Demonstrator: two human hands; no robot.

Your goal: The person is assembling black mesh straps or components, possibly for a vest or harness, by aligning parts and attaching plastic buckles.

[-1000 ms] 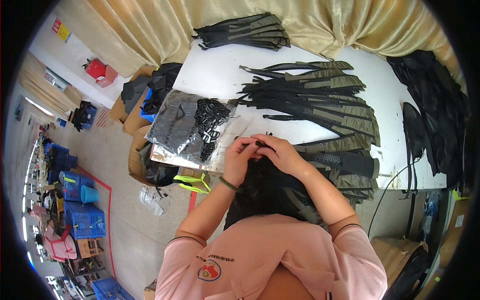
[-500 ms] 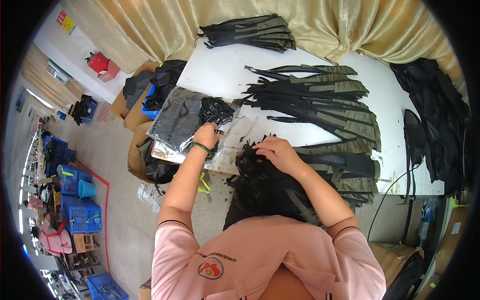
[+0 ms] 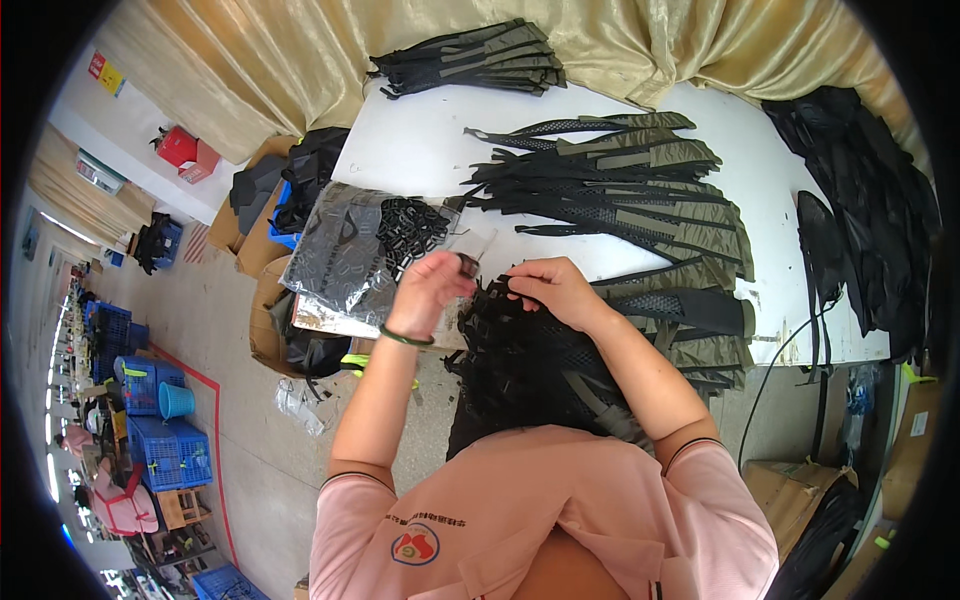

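Between the fingertips of my left hand (image 3: 430,292) is a small black buckle (image 3: 467,266), raised just off the table's near edge. My right hand (image 3: 556,290) pinches the end of a black strap (image 3: 512,284) at the top of a dark bundle of straps (image 3: 525,345) that lies over my lap and the table edge. The two hands are close together, with a small gap between them. Beyond my left hand, a heap of black plastic buckles (image 3: 412,232) spills over a clear plastic bag (image 3: 345,250).
Black and olive mesh shoulder straps (image 3: 630,180) fan across the white table (image 3: 410,150). Another stack of straps (image 3: 470,60) lies at the back. Black fabric pieces (image 3: 850,210) hang at the right. Cardboard boxes (image 3: 268,330) stand left of the table, and blue crates (image 3: 170,450) farther left.
My left hand has come away from the buckle heap toward my right hand, now with a buckle in its fingers. My right hand stays at the strap ends. The whole view has shifted slightly.
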